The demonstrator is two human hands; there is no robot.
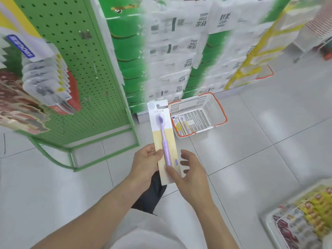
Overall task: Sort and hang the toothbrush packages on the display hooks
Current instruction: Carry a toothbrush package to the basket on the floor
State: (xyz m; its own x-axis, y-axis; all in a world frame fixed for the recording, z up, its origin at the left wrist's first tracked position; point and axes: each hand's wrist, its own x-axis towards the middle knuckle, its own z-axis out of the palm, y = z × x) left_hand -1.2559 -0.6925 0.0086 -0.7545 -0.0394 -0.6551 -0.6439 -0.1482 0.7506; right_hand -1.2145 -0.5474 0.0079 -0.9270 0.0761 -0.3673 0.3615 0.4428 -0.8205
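The left hand (145, 164) gripped the purple toothbrush package (162, 139) upright, hang-hole topmost for hooking onto the green pegboard (80, 69); the right hand (190, 169) steadied it, fingers loosely spread. More packages lay in the basket (212, 105).

The left hand (145, 161) pinches a toothbrush package (162, 139) with a purple brush, held upright; the right hand (191, 170) touches its lower edge. Behind, a white basket (212, 106) on the floor holds more packages beside a green pegboard rack (86, 69).
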